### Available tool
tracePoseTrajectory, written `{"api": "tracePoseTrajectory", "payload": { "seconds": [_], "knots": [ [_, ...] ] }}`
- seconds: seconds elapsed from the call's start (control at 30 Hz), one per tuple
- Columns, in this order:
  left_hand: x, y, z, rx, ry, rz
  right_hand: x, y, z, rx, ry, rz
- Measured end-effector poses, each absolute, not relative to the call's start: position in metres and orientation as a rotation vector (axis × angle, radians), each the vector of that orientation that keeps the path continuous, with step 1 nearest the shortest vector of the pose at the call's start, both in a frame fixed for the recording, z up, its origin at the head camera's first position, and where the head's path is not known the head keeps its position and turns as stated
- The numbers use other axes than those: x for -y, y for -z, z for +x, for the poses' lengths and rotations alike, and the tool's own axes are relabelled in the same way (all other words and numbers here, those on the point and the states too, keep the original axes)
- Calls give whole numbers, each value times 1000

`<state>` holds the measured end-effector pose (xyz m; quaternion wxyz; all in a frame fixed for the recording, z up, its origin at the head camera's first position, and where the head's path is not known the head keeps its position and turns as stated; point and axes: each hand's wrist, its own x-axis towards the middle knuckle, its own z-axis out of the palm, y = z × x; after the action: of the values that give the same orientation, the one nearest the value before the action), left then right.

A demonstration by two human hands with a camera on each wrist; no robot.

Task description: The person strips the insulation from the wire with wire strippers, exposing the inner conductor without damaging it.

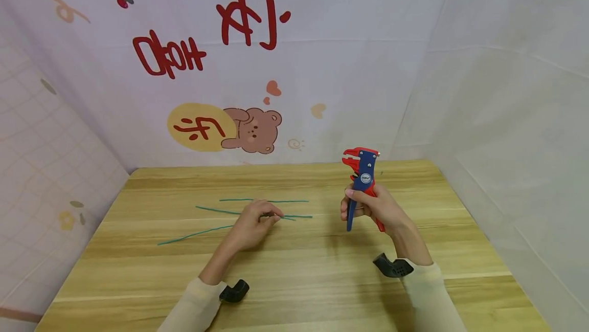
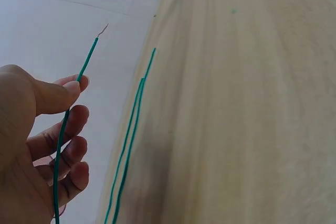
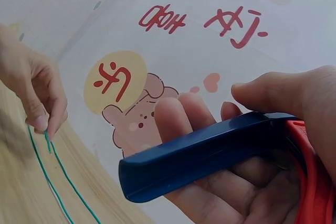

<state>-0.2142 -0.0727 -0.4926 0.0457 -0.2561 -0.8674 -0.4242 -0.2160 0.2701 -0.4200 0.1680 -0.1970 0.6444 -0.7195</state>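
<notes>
Between thumb and forefinger my left hand (image 1: 253,227) pinches a green insulated wire (image 2: 89,56). Thin bare copper strands (image 2: 103,30) stick out of its tip, and the rest runs back across the palm. Two more green wires (image 1: 287,201) lie behind and beneath that hand in the head view, partly hidden by it. On the right, my right hand (image 1: 384,206) grips a wire stripper (image 1: 366,160) with red and blue parts, upright above the table. Its red jaws face left and stand apart, with nothing between them. The blue handle (image 3: 205,156) crosses the fingers in the right wrist view.
Both hands are over a wood-grain table (image 1: 294,281). A white cloth backdrop (image 1: 368,66) with red characters and a printed bear rises behind the far edge, and cloth also borders both sides. Each wrist wears a black device (image 1: 393,266).
</notes>
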Motion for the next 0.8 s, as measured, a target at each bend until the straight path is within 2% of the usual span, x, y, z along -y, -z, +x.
{"api": "tracePoseTrajectory", "payload": {
  "seconds": [0.43, 0.8],
  "knots": [
    [57, 511, -218, 2706, 1172, -860, -277, 424, -214, -1863, 2028, -492],
    [58, 515, -223, 2823, 1065, -792, -273, 424, -220, -1849, 2032, -470]
  ]
}}
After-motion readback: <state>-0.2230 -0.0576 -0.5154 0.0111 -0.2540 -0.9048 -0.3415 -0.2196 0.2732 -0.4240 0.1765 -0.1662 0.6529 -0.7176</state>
